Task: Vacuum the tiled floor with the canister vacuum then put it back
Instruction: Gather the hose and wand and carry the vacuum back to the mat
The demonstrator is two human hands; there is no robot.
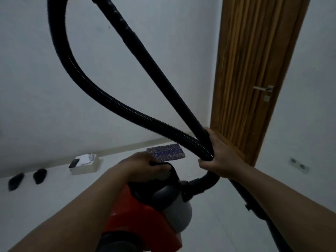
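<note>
The red and grey canister vacuum hangs in front of me, lifted off the pale tiled floor. My left hand is shut on its black carry handle at the top. My right hand grips the black wand and the ribbed hose together where they cross. The hose loops up past the top of the view and comes back down as the wand. A lower stretch of the wand runs down to the right, below my right forearm.
A wooden door with a metal lever handle stands closed at the right. A patterned mat lies by the wall. A white box and two black slippers sit on the floor at the left. Wall sockets are low right.
</note>
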